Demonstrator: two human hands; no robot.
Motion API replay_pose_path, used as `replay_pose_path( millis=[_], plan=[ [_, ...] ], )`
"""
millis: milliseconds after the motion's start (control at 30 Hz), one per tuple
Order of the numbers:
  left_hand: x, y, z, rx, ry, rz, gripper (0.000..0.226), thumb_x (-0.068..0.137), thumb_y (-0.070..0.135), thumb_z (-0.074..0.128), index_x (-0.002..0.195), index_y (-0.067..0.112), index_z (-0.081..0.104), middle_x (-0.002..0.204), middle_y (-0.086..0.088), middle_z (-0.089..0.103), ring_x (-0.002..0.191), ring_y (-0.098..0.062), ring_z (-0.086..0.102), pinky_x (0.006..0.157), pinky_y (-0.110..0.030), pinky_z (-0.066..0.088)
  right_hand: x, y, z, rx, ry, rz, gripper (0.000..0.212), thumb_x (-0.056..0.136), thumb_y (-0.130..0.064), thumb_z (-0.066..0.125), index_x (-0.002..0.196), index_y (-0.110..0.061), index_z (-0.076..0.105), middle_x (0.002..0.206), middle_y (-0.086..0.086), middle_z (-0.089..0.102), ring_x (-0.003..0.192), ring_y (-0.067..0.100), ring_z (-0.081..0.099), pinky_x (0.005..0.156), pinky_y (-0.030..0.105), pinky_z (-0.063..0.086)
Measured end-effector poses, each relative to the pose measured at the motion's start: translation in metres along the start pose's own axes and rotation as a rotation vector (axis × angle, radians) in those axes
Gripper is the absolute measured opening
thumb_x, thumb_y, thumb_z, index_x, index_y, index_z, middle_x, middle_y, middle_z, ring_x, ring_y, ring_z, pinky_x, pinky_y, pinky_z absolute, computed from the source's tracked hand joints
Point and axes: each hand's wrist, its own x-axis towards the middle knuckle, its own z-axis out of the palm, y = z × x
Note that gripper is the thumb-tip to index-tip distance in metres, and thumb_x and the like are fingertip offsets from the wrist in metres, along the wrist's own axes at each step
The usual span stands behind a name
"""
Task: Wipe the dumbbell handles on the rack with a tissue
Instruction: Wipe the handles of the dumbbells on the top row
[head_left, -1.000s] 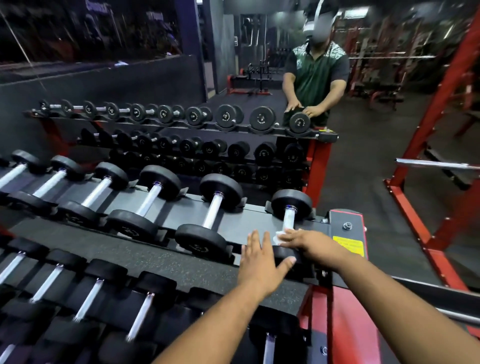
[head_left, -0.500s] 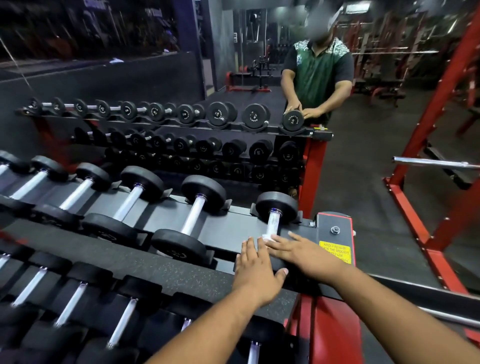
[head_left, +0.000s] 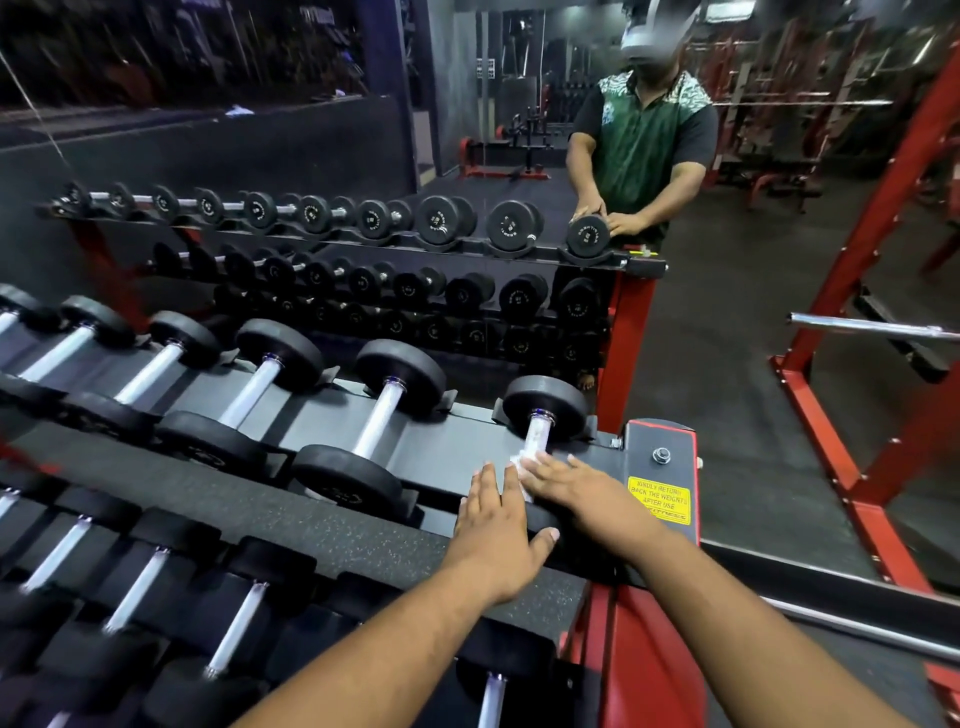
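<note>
The rightmost dumbbell on the top shelf has a shiny handle (head_left: 537, 432) running toward me from its far black head (head_left: 545, 405). My right hand (head_left: 576, 493) lies over the near part of that handle and presses a white tissue (head_left: 519, 461) against it; only a scrap of tissue shows past the fingers. My left hand (head_left: 496, 530) rests flat, fingers together, on the near head of the same dumbbell, just left of my right hand. The rack (head_left: 457, 457) is dark grey with red end posts.
More dumbbells (head_left: 384, 415) line the top shelf to the left, and another row (head_left: 239, 629) sits on the shelf below. A mirror ahead reflects the rack and a person (head_left: 644, 150). A red frame (head_left: 878, 322) with a steel bar (head_left: 872, 327) stands at the right.
My view has drifted a little; both hands stay on the rightmost dumbbell, with the right hand and tissue shifting slightly along the handle.
</note>
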Motion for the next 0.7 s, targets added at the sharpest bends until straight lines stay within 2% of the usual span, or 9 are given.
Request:
replay_pose_path(
  millis=[133,233,300,367,467,533,567,633,700],
  plan=[
    [0.0,-0.002,-0.001,-0.003,-0.006,0.005,0.091,0.101,0.058,0.04,0.158,0.017,-0.019,0.165,-0.014,-0.025,0.153,-0.026,-0.021,0.126,-0.041,-0.004,0.027,-0.015,0.0,0.142,0.145,0.192,0.064,0.105,-0.008,0.036,0.159,-0.035,0.015,0.161,-0.025,-0.003,0.151,0.0,-0.005,0.124,0.037,0.014],
    [0.001,-0.004,-0.002,-0.001,-0.014,0.014,0.091,0.102,0.058,0.039,0.158,0.017,-0.019,0.164,-0.013,-0.027,0.153,-0.026,-0.022,0.125,-0.041,-0.005,0.022,-0.023,0.008,0.333,0.23,0.282,0.051,0.107,-0.018,0.04,0.154,-0.034,0.033,0.158,-0.023,0.016,0.146,-0.006,0.014,0.121,0.026,0.019],
    [0.001,-0.004,-0.001,0.002,-0.008,0.012,0.091,0.102,0.058,0.04,0.158,0.017,-0.018,0.165,-0.014,-0.026,0.153,-0.027,-0.021,0.125,-0.041,-0.005,0.012,-0.023,0.012,0.3,0.282,0.311,0.053,0.101,-0.013,0.05,0.146,-0.039,0.046,0.154,-0.016,0.038,0.136,0.002,0.043,0.111,0.026,0.038],
    [0.002,-0.002,0.0,0.01,0.0,0.011,0.091,0.101,0.058,0.04,0.159,0.017,-0.018,0.165,-0.014,-0.025,0.154,-0.028,-0.02,0.125,-0.042,-0.004,0.004,-0.021,0.018,0.322,0.3,0.362,0.052,0.096,-0.011,0.057,0.142,-0.037,0.052,0.141,-0.006,0.058,0.123,0.013,0.059,0.097,0.026,0.048],
    [0.002,-0.002,0.0,0.032,0.0,0.009,0.091,0.101,0.06,0.038,0.158,0.016,-0.018,0.165,-0.016,-0.024,0.154,-0.03,-0.019,0.124,-0.042,-0.004,0.014,-0.026,0.013,0.545,0.366,0.493,0.046,0.098,-0.008,0.056,0.142,-0.021,0.055,0.131,-0.006,0.064,0.121,0.009,0.058,0.089,0.018,0.042],
    [0.004,-0.001,-0.001,0.038,-0.005,0.009,0.091,0.101,0.06,0.037,0.158,0.016,-0.019,0.164,-0.016,-0.025,0.154,-0.03,-0.019,0.124,-0.042,-0.004,0.031,-0.029,0.005,0.735,0.428,0.593,0.045,0.098,-0.004,0.051,0.142,-0.015,0.054,0.128,-0.005,0.062,0.119,0.011,0.056,0.092,0.021,0.041],
    [0.0,-0.001,-0.002,0.043,-0.007,0.005,0.091,0.102,0.06,0.037,0.158,0.016,-0.019,0.164,-0.016,-0.026,0.153,-0.03,-0.019,0.124,-0.042,-0.004,0.038,-0.031,0.003,0.851,0.455,0.642,0.042,0.098,-0.004,0.049,0.137,-0.017,0.059,0.124,-0.005,0.064,0.114,0.013,0.058,0.091,0.024,0.043],
    [0.0,-0.002,-0.001,0.037,-0.006,0.01,0.09,0.102,0.06,0.037,0.158,0.016,-0.019,0.164,-0.015,-0.026,0.154,-0.03,-0.019,0.124,-0.041,-0.005,0.048,-0.028,0.008,1.018,0.486,0.689,0.033,0.097,-0.005,0.046,0.106,-0.024,0.072,0.091,-0.007,0.069,0.086,0.014,0.057,0.073,0.027,0.044],
    [0.001,-0.003,0.0,0.034,0.003,0.015,0.091,0.102,0.06,0.037,0.158,0.016,-0.019,0.165,-0.015,-0.026,0.154,-0.029,-0.019,0.124,-0.041,-0.005,0.05,-0.028,0.011,1.001,0.428,0.743,0.024,0.092,-0.01,0.047,0.084,-0.017,0.068,0.069,-0.005,0.061,0.069,0.016,0.048,0.064,0.029,0.037]
  ],
)
